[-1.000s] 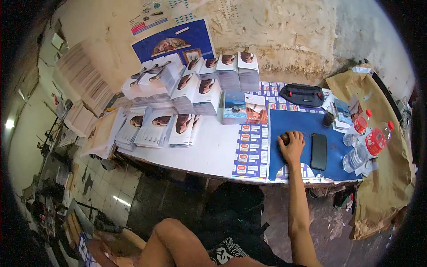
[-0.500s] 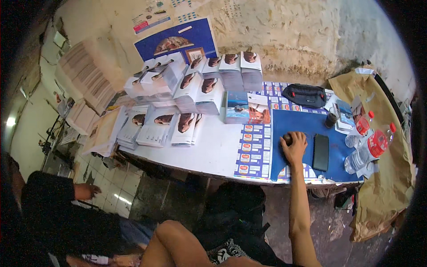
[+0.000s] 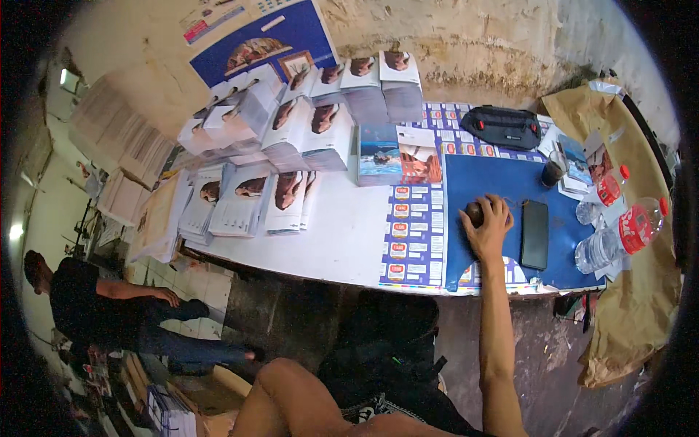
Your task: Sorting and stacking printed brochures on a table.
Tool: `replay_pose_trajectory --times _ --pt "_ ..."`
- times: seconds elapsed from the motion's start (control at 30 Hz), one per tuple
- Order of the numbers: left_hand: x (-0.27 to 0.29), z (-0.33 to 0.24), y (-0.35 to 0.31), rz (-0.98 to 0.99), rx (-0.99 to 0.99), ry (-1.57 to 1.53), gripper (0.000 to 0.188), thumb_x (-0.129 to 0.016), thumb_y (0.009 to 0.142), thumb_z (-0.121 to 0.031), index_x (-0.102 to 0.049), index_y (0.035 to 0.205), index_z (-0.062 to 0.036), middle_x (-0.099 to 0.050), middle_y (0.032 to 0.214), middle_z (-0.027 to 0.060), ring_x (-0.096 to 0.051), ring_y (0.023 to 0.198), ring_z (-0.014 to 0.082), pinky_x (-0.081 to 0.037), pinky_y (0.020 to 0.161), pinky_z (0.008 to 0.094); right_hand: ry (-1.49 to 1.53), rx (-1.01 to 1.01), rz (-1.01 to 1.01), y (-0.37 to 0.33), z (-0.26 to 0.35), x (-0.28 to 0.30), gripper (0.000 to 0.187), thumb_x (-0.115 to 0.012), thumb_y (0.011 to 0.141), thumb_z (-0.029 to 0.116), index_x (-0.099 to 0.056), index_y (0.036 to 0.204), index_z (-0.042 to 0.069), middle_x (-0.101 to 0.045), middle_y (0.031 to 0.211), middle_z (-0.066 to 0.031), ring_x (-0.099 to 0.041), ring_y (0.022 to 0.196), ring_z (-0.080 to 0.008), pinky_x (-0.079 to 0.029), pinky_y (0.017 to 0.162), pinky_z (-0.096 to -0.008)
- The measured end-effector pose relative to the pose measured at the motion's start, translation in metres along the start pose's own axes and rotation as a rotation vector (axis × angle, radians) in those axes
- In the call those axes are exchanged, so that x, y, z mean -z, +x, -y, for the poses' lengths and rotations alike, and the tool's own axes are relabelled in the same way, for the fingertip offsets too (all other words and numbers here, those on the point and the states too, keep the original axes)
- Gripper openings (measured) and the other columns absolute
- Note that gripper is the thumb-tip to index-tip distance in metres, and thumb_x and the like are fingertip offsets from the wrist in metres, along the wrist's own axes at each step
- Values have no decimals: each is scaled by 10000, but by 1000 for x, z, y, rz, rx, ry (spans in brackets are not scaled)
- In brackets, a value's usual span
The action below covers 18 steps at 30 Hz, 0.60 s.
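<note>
My right hand (image 3: pixel 489 224) rests on a blue sheet (image 3: pixel 466 171) at the right part of the table. Its fingers curl around a small, dark brown, rounded object (image 3: pixel 474 213) whose kind I cannot make out. A black phone (image 3: pixel 535 234) lies flat just right of the hand. Beyond it stands a glass with dark liquid (image 3: pixel 554 169). My left hand is out of view; a bare bent limb (image 3: pixel 291 397) shows at the lower edge.
Stacks of folded leaflets (image 3: pixel 326 131) cover the table's left and back. Photo-covered booklets (image 3: pixel 378 154) lie mid-table. A black pouch (image 3: pixel 501 128), plastic bottles with red caps (image 3: pixel 601 251) and brown paper (image 3: pixel 619 320) are at right. Another person (image 3: pixel 80 298) is at far left.
The view has shifted slightly. The other person, close at the lower left before, now appears farther off. My right hand stays around the rounded object at nearly the same spot.
</note>
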<state>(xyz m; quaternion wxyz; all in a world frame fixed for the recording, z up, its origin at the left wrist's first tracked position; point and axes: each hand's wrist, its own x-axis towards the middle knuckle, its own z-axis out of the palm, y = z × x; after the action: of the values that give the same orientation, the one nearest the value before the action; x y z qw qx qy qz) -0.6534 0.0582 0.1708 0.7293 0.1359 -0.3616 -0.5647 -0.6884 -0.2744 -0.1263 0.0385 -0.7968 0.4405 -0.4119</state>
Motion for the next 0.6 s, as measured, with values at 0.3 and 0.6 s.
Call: replay_pose_trajectory --times 0.3,0.6 --pt "151 7 34 290 205 341 632 -539 1021 -469 -605 1260 113 -660 1234 294 -665 1150 398 -535 973 411 -25 -50 -15 7 4 2 531 -858 817 368 -674 1237 100 -590 1379 -115 -483 1344 -330 -275 1100 -516" --pt "451 5 152 155 -150 2293 563 -768 916 -245 -597 1438 -121 -558 1520 118 -454 1464 333 -339 1209 541 108 103 -183 4 14 14 231 -772 912 161 -717 1095 32 -709 1089 -106 -634 1055 -285 -463 929 -392"
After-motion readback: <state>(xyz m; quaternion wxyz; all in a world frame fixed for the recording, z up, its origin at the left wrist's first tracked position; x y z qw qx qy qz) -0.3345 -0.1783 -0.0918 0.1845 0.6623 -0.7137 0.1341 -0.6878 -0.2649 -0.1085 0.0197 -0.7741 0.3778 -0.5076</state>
